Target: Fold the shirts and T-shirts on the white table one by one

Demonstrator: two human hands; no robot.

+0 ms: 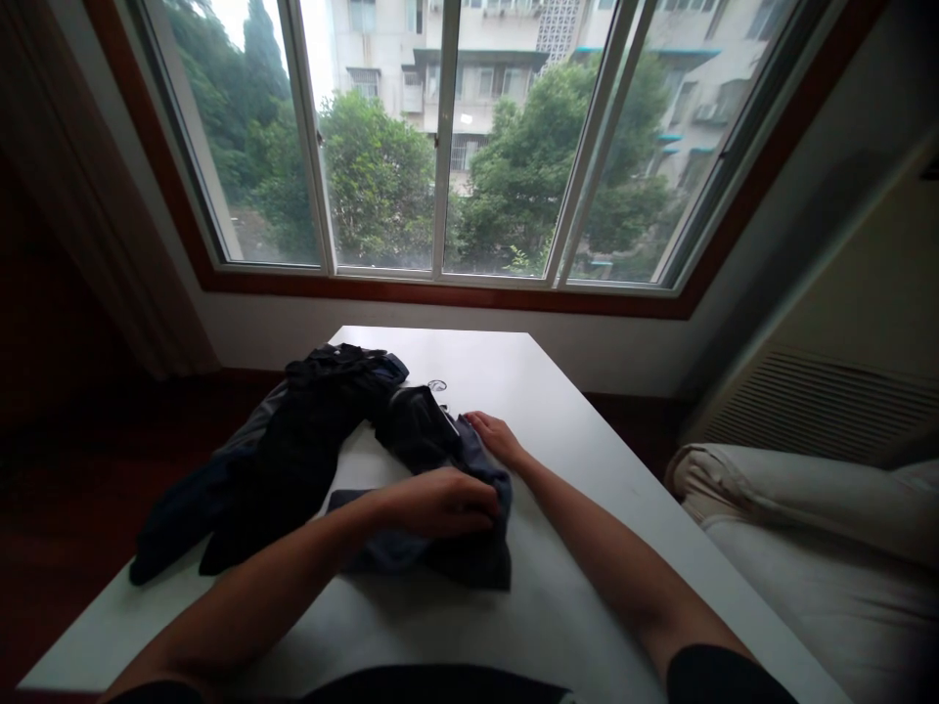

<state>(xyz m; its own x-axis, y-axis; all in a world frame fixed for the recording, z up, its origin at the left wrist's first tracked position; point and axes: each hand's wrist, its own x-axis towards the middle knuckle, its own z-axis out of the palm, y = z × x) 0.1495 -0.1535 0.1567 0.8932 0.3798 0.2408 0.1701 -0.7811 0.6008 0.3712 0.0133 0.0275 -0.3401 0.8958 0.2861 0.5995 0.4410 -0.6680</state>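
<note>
Half-folded dark garment [455, 562] lies mid-desk [514, 372], just right of the clothes pile [293, 460]. Left hand [440, 504] is curled, fingers closed over the fold's right edge and pressing down. Right hand [495, 437] rests on the far edge, fingers together; can't tell if it pinches. My read: pin the fold, pull the far edge taut, square the edges before creasing, don't snag the pile.

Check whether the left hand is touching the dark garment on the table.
Touching. The head view shows the left hand lying directly on the dark garment, with no gap between them.
</note>
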